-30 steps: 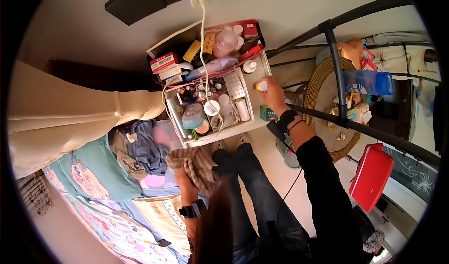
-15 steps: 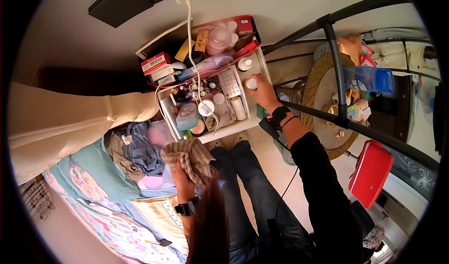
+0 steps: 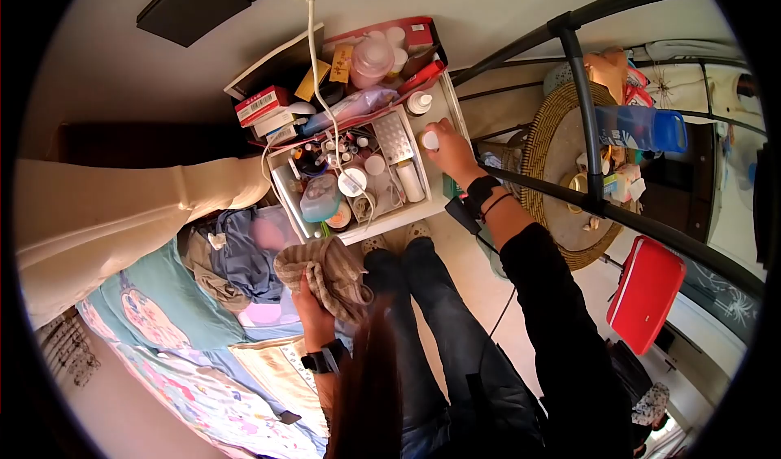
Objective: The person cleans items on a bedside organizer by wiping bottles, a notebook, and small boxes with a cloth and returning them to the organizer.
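A brown striped cloth (image 3: 329,276) is bunched in my left hand (image 3: 312,306), in front of the white box. My right hand (image 3: 451,152) has its fingers round a small white-capped bottle (image 3: 430,140) on the right edge of the white surface. Just behind it stands another white bottle (image 3: 419,104). To the left, the white organizer box (image 3: 358,235) holds a blister pack (image 3: 394,139), a round white-lidded jar (image 3: 351,182) and a teal-lidded container (image 3: 320,198). A red-edged box behind holds a pink jar (image 3: 372,60) and medicine boxes (image 3: 262,106).
A white cable (image 3: 311,44) hangs across both boxes. Black metal rails (image 3: 582,93) cross at the right, before a round wicker-edged table (image 3: 541,146) and a blue bottle (image 3: 643,128). A red case (image 3: 647,295) lies lower right. The bed with a teal pillow (image 3: 163,300) is at left.
The view has shifted, so the boxes appear farther left. My right hand still has the small bottle, now slightly nearer the other white bottle. My left hand keeps hold of the cloth.
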Demonstrator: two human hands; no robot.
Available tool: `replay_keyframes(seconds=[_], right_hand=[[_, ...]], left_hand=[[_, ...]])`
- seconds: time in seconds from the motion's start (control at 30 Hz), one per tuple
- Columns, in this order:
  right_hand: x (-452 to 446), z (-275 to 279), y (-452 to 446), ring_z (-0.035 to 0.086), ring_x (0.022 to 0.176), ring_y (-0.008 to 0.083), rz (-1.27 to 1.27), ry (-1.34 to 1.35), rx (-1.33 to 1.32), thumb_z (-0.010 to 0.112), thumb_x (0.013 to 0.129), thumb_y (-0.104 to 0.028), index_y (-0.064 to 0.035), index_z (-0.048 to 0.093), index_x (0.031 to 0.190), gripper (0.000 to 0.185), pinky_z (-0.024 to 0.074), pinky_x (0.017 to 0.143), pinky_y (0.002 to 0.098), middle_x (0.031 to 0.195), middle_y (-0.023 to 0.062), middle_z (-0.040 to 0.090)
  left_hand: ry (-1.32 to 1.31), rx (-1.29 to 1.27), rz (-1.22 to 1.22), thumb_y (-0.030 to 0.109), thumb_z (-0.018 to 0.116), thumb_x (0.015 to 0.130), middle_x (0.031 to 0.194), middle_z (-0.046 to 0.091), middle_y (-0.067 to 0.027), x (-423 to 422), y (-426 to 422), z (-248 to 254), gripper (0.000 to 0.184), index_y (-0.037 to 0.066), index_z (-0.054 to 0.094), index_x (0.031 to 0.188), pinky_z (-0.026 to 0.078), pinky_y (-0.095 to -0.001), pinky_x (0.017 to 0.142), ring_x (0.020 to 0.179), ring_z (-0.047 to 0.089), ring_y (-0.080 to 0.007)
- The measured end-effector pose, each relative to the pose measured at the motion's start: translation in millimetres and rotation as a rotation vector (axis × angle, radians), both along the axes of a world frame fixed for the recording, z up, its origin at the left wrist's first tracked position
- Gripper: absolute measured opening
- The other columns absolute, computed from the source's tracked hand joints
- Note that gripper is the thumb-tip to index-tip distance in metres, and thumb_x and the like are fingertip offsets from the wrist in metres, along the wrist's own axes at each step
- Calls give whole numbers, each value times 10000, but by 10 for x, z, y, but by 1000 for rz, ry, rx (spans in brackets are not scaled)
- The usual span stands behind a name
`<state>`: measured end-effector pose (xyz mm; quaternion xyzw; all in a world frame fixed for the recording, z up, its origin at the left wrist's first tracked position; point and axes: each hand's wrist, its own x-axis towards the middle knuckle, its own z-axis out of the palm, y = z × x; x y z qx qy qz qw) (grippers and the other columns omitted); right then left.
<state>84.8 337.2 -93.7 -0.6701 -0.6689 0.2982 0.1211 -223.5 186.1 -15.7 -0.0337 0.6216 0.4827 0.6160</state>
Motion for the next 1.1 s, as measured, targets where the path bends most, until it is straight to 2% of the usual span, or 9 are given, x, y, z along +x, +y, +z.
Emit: replay_keyframes(seconds=[0.17,0.23,0.27,0.4,0.5,0.6,0.7,0.9,1.1], right_hand=[[111,123,43,530,802,311,-31,29,-41,638,600,-81,-74,462,972,412,437,680,368,965,116,472],[216,110,93,537,696,178,-94,101,-138,676,571,-118,-75,455,1042,522,439,621,290,942,74,508],[258,97,123,532,854,306,-126,161,-170,650,592,-126,-79,464,1032,480,432,705,336,923,119,537],[226,-74,318,526,905,291,-221,251,-167,655,611,-172,-71,460,1042,484,426,734,340,978,119,535],[102,-424,329,520,931,296,-194,49,-82,627,674,-278,-12,431,1085,528,419,769,349,1053,173,502],[73,-529,310,472,997,355,-259,29,-292,518,731,-487,106,301,1172,770,397,833,346,1143,302,384],[-28,-375,260,411,1077,340,-316,84,-328,525,717,-518,98,317,1173,794,342,892,334,1140,269,413],[61,-363,241,409,1079,325,-289,167,-310,583,683,-505,95,291,1188,837,341,887,328,1175,262,377],[-26,-417,386,470,992,306,-268,265,-51,697,593,-200,-11,388,1104,627,397,810,343,1081,187,454]], left_hand=[[-3,10,7,178,447,843,967,536,-68,-37,-21,-11,270,-10,469,1037,447,-285,735,862,533,-162],[50,29,6,188,444,845,966,536,-67,-15,-5,45,277,-12,472,1034,447,-283,735,861,534,-158],[51,28,7,188,444,845,966,536,-67,-28,-11,45,277,-12,472,1034,447,-283,735,861,534,-158],[-25,21,39,201,439,847,978,533,-69,-88,-50,-18,294,-18,472,1040,441,-286,757,876,529,-162],[-64,31,47,202,431,850,993,529,-73,-68,-73,-38,301,-20,467,1051,438,-293,772,892,525,-170],[-91,29,63,197,419,852,1009,525,-79,-7,-66,-46,305,-19,458,1064,435,-301,785,912,521,-179],[-115,48,72,194,411,853,1028,520,-86,0,-81,-46,310,-18,449,1075,428,-308,804,936,513,-187],[-168,69,77,205,398,854,1064,509,-90,-16,-86,-36,329,-15,441,1094,403,-313,843,969,497,-192],[-190,69,53,220,382,857,1084,502,-83,-55,-145,-69,345,-8,436,1110,385,-314,865,992,485,-190]])
